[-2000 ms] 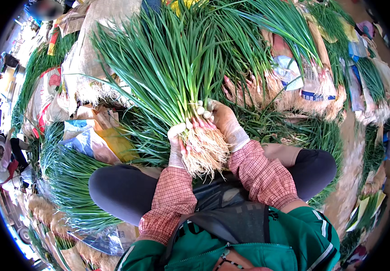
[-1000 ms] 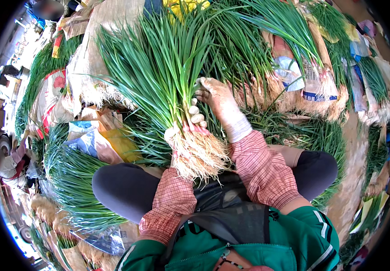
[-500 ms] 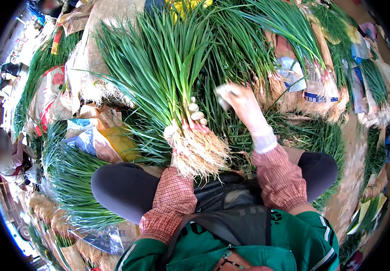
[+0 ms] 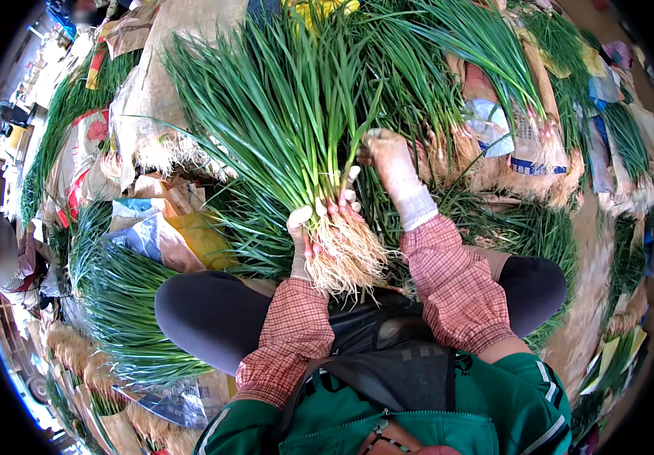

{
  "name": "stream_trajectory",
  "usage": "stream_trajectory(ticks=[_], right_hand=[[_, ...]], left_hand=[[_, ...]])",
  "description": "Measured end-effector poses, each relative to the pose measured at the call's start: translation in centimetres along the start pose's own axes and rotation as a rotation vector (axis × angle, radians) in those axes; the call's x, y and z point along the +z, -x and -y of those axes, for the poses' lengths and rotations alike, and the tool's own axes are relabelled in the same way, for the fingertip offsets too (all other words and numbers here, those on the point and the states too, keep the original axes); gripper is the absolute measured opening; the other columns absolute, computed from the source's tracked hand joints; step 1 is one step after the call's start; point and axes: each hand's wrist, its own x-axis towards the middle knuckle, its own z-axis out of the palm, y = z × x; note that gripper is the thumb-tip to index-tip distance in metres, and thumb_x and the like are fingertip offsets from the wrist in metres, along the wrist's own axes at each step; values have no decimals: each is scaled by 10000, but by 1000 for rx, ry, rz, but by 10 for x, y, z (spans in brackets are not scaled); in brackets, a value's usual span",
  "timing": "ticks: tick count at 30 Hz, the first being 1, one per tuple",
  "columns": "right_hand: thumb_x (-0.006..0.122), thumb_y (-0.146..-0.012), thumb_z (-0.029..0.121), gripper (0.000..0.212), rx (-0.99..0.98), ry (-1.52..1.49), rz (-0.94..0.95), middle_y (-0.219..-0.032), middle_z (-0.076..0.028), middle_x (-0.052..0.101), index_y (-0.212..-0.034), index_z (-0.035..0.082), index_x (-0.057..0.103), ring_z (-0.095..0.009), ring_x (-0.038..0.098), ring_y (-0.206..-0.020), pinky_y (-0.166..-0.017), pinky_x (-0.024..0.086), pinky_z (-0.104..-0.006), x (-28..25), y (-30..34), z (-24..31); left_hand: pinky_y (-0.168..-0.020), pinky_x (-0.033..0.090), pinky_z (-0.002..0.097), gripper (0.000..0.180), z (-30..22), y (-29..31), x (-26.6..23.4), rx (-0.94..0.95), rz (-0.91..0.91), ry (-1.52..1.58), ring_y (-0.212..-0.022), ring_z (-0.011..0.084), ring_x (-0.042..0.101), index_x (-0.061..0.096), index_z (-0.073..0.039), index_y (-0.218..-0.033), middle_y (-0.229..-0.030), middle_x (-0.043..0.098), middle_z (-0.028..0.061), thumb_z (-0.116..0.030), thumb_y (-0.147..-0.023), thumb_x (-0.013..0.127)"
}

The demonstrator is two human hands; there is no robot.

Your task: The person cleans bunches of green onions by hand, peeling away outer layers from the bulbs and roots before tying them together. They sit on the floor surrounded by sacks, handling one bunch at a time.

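Observation:
A thick bunch of green garlic (image 4: 281, 114), with long flat green leaves, pinkish bulbs and pale stringy roots, stands tilted in front of me. My left hand (image 4: 298, 227), in a pale glove, is closed around it from behind, just above the bulbs. Its fingertips show at the bunch's right side; the palm is hidden. At the bunch's right edge is my right hand (image 4: 389, 159), also in a pale, soiled glove. Its fingers are bent together on a single stem there.
More green garlic (image 4: 137, 318) lies in heaps at left, and further bundles (image 4: 486, 53) lie at upper right. Sacking (image 4: 167, 76) covers a pile at upper left. Below it is a crumpled blue and yellow sack (image 4: 183, 235). My bent knees (image 4: 205, 311) flank the bunch. People are at the far left.
My right hand has moved left and down from beside the bunch to its right edge, closing on a stem. The bunch and my left hand have shifted slightly right.

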Motion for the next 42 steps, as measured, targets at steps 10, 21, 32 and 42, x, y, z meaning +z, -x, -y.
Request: stream_trajectory(ticks=[10,21,32,42], right_hand=[[430,-994,269,310,-250,-4,116,-1043,-110,596,-1126,11,543,-179,580,-972,-920,447,-316,-3,42,-23],[434,-954,129,138,-208,-599,136,-801,-61,546,-954,11,506,-143,453,-613,-535,411,-273,-77,-12,-14],[568,-916,183,178,-47,810,-88,-823,-68,685,-987,67,683,-134,610,-637,-607,498,-264,-73,38,-35],[518,-956,315,267,-303,646,341,-682,-24,621,-962,100,676,-62,499,-555,-503,409,-209,-65,63,7]], left_hand=[[-889,498,419,730,7,-8,3,-49,-233,-68,-1016,241,553,354,24,-1345,-1190,522,121,-246,-719,618],[-888,456,427,808,5,-17,32,-33,-66,25,-912,162,480,287,-8,-1344,-1034,422,29,-208,-658,663],[-862,480,374,782,-15,-11,35,117,-60,-258,-911,164,511,275,-26,-1397,-1159,454,98,-149,-725,657],[-995,437,403,716,6,-9,28,-8,-361,-257,-1201,311,497,437,69,-1297,-1225,549,208,-209,-670,643]])
